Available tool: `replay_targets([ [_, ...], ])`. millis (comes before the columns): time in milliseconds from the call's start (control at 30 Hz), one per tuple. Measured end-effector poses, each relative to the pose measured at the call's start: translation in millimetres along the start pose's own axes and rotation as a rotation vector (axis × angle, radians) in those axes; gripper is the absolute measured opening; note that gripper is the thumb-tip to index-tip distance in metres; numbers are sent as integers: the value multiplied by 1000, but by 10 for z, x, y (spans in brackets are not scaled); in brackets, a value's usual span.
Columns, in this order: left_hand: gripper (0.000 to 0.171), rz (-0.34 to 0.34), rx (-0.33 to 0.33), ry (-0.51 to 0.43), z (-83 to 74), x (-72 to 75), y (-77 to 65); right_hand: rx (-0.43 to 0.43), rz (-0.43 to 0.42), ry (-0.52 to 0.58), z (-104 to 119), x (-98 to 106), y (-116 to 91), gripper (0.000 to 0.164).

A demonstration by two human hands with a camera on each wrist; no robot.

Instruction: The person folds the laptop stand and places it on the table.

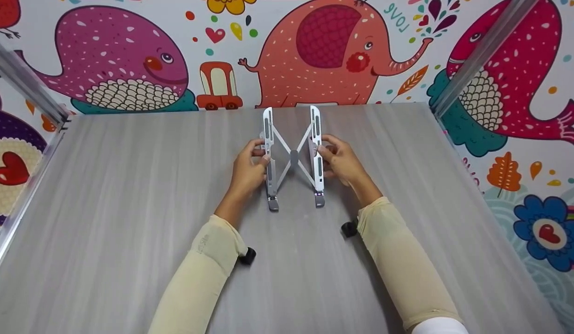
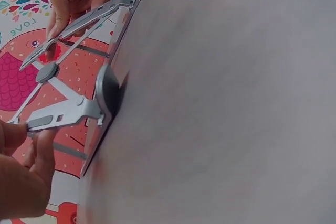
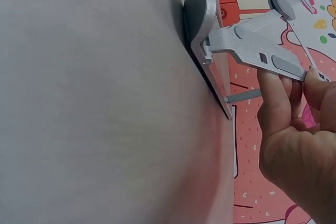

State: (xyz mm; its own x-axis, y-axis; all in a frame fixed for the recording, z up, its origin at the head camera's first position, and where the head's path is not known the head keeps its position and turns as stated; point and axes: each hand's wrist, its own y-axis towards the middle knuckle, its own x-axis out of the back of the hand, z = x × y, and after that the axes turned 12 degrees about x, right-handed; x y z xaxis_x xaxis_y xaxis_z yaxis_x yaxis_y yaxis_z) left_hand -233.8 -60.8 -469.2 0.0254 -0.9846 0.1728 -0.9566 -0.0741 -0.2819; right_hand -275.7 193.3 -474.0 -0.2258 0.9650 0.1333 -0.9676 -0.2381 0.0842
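Note:
A silver folding laptop stand [image 1: 294, 158] stands on the table, its two side rails spread apart and joined by crossed bars at a grey hub. My left hand [image 1: 248, 169] pinches the left rail about midway, thumb on top and fingers beneath. On the opposite rail, my right hand [image 1: 345, 160] has the same kind of pinch. Grey front hooks [image 2: 107, 92] turn up at the near ends in the left wrist view. From the right wrist view, thumb and fingers of the right hand hold the edge of the upper arm [image 3: 257, 51], raised above the base rail.
The grey wood-grain table [image 1: 129, 208] extends around the stand. Behind it rises a wall with painted animals [image 1: 324, 88], and metal posts [image 1: 484, 60] stand at the back corners. A black wrist device [image 1: 248, 256] sits at the left sleeve cuff, another [image 1: 349, 228] at the right.

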Motion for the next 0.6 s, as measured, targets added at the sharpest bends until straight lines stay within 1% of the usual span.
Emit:
replay_targets([
  [167, 39, 5, -6, -16, -8, -34, 18, 9, 2, 14, 8, -19, 5, 31],
  [367, 40, -3, -12, -2, -19, -71, 30, 20, 8, 47, 8, -47, 17, 32],
  [600, 38, -5, -13, -11, -24, -126, 39, 21, 8, 23, 11, -78, 39, 34],
])
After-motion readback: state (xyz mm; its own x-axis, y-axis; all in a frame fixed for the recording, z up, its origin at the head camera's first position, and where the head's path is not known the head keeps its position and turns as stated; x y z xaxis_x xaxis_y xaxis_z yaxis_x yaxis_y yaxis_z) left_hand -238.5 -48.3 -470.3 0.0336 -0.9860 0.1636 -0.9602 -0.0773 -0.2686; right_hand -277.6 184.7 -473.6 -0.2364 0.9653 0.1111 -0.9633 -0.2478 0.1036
